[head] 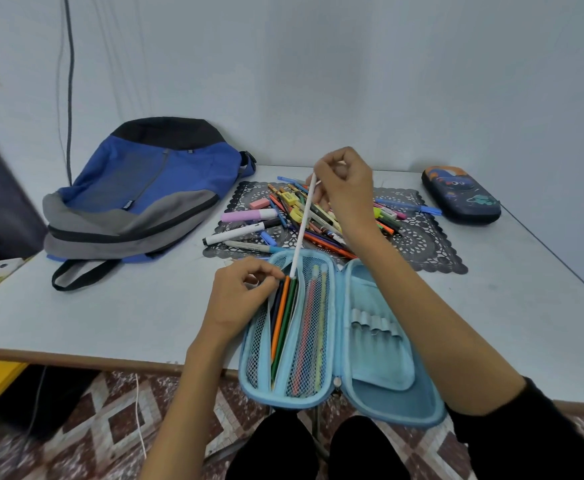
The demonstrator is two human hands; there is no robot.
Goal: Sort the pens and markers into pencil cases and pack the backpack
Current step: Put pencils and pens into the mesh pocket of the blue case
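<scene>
The right hand (346, 188) pinches the upper end of a white pencil (302, 226), whose lower tip meets the mesh pocket (258, 344) of the open light-blue pencil case (418, 393) at the counter's (110, 313) near edge, while the left hand (245, 292) pinches that pocket's rim.

Two pencil cases: open light-blue zip case (380, 368) under the left hand (238, 292), closed navy hard-shell case (460, 195) right of the right hand (347, 188). One thin white pencil (302, 223) in that hand. One blue-grey fabric backpack (145, 188).
</scene>
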